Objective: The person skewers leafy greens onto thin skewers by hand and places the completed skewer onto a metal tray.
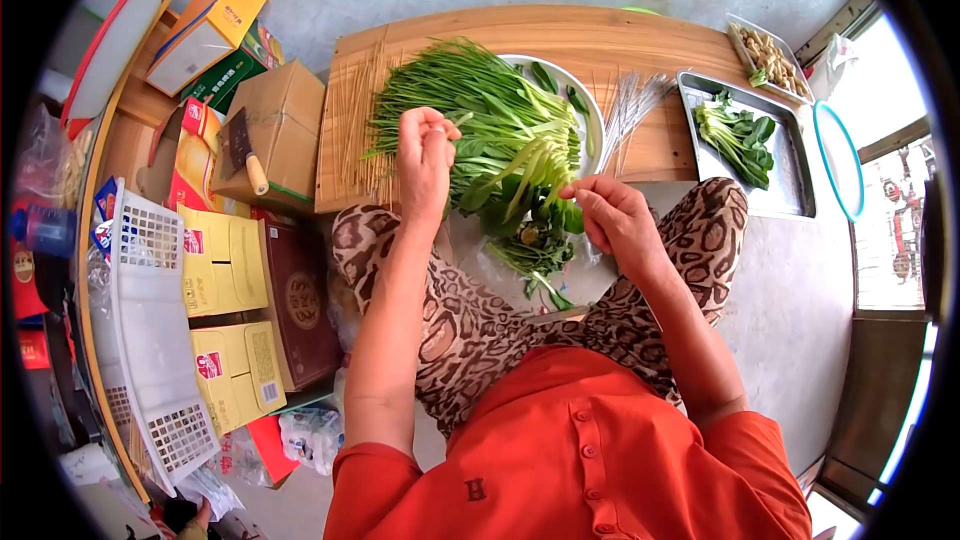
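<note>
A big pile of long thin chives [450, 85] lies on the wooden table, with broader leafy greens [490, 178] at its near side. My left hand [425, 162] is closed in a pinch over the left part of the greens; what sits in its fingertips is too small to make out. On the other side, my right hand [618, 223] pinches at the edge of the pale green stems, thumb and forefinger together on a leafy green. Below, between my knees, some leaf scraps [535, 250] rest in a heap.
Thin sticks [350, 130] and silvery wires [635, 105] flank a white plate [597, 90] on the table. Rightward are a metal tray [790, 180] with greens and a box of roots [768, 58]. Cartons [225, 265] and a knife [257, 175] stand left.
</note>
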Action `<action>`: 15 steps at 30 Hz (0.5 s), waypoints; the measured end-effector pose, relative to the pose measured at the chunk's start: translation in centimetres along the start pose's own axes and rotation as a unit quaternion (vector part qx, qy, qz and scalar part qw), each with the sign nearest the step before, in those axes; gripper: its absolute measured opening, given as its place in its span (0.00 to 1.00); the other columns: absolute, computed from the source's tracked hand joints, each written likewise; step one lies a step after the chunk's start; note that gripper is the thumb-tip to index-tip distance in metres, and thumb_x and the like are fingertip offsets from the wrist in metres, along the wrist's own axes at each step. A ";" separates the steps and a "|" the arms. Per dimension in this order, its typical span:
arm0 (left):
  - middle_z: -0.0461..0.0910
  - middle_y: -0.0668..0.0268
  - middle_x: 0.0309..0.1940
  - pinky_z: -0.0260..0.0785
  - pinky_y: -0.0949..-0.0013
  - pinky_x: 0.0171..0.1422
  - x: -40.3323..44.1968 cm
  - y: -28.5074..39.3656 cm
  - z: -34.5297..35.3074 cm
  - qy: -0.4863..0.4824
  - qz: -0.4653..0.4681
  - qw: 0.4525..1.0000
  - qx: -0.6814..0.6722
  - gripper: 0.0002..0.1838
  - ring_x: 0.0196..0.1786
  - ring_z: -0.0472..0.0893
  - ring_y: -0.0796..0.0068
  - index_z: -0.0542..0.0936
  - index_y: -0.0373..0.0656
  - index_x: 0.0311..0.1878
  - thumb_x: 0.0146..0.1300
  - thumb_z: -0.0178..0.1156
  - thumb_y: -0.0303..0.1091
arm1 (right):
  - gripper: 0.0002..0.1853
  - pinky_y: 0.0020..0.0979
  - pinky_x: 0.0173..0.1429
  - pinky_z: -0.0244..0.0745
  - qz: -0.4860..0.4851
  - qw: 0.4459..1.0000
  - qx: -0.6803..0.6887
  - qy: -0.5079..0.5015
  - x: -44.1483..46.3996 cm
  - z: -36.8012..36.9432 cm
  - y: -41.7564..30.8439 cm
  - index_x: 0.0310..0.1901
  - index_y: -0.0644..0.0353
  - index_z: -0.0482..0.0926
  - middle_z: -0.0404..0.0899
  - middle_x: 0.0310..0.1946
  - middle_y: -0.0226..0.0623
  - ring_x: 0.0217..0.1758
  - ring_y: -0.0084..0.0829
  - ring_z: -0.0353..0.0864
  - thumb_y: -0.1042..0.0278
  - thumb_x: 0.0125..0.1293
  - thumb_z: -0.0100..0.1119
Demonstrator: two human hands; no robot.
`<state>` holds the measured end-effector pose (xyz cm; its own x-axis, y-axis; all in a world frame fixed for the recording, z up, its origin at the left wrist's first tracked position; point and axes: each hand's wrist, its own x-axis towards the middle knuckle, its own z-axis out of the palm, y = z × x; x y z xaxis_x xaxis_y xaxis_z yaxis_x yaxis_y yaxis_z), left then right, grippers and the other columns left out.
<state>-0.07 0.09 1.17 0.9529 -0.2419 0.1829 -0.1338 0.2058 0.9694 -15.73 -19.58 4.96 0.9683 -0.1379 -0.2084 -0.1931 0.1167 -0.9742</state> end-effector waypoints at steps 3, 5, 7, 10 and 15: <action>0.72 0.69 0.34 0.56 0.81 0.27 -0.2 -0.2 0.5 -0.026 -0.021 0.999 -0.013 0.05 0.26 0.64 0.87 0.69 0.42 0.43 0.73 0.45 0.32 | 0.11 0.17 0.20 0.49 -0.003 1.000 0.006 -0.026 -0.2 1.1 -0.1 0.46 0.64 0.79 0.63 0.14 0.19 0.14 0.12 0.56 0.67 0.73 0.48; 0.72 0.70 0.35 0.56 0.81 0.27 -0.3 -0.1 0.7 -0.036 -0.044 0.996 -0.066 0.07 0.27 0.64 0.87 0.70 0.43 0.43 0.74 0.47 0.36 | 0.11 0.17 0.20 0.50 -0.008 0.998 0.014 -0.054 -0.3 1.7 -0.4 0.45 0.64 0.79 0.63 0.14 0.19 0.15 0.12 0.57 0.66 0.74 0.49; 0.71 0.71 0.36 0.56 0.82 0.27 -0.4 0.0 0.9 -0.040 -0.047 0.994 -0.088 0.09 0.28 0.66 0.88 0.70 0.44 0.43 0.74 0.48 0.39 | 0.10 0.18 0.21 0.51 -0.002 0.998 0.018 -0.060 -0.3 2.2 -0.7 0.44 0.63 0.79 0.62 0.16 0.18 0.16 0.11 0.58 0.69 0.73 0.48; 0.72 0.71 0.36 0.57 0.82 0.28 -0.4 0.1 0.9 -0.054 -0.045 0.991 -0.115 0.09 0.30 0.67 0.88 0.71 0.44 0.44 0.74 0.49 0.40 | 0.11 0.17 0.20 0.49 -0.012 0.997 0.022 -0.069 -0.1 2.4 -0.5 0.45 0.63 0.79 0.63 0.14 0.18 0.15 0.12 0.57 0.66 0.74 0.48; 0.73 0.68 0.40 0.58 0.82 0.29 -0.4 0.2 0.6 -0.079 -0.088 0.978 -0.171 0.12 0.33 0.69 0.85 0.73 0.41 0.49 0.74 0.50 0.39 | 0.12 0.17 0.20 0.49 -0.007 0.997 0.021 -0.073 -0.2 3.0 -1.4 0.46 0.63 0.79 0.62 0.14 0.18 0.15 0.11 0.57 0.66 0.74 0.48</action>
<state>-0.59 -0.33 1.34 0.8952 -0.4403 0.0680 0.1528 0.4469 0.8814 -15.14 -16.79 6.60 0.9841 0.0038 -0.1777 -0.1761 0.1578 -0.9716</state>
